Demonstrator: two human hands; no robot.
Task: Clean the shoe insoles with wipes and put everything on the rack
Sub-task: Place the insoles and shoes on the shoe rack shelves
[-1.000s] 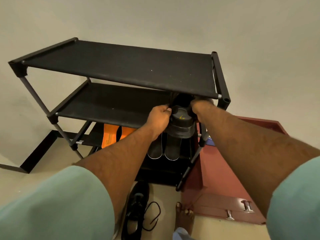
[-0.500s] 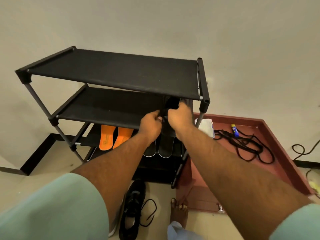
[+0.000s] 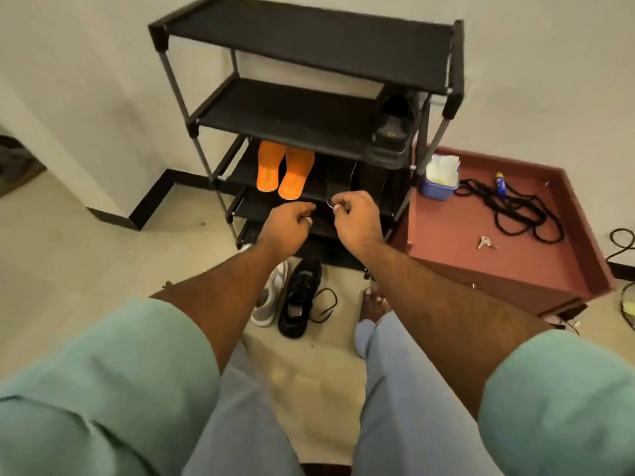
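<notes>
Our left hand [image 3: 288, 225] and right hand [image 3: 354, 218] hang side by side in front of the rack [image 3: 309, 36], fingers loosely curled, neither one gripping anything. They sit just before the front edge of the third shelf, apart from everything on it. Beyond our left hand, the orange insoles [image 3: 285, 170] lie as a pair on that shelf, toward its left half, heels to the front edge. Beyond our right hand, a pair of dark insoles [image 3: 340, 180] lies on the same shelf, hard to make out against the black fabric. Higher up, a black shoe [image 3: 391, 128] stands at the right end of the second shelf, heel at the front edge. Below our hands, on the floor before the rack, a grey shoe [image 3: 271, 300] and a black laced shoe [image 3: 300, 297] lie side by side. Right of the rack, a red cabinet [image 3: 515, 269] carries a wipes tub [image 3: 441, 180] at its back left corner.
</notes>
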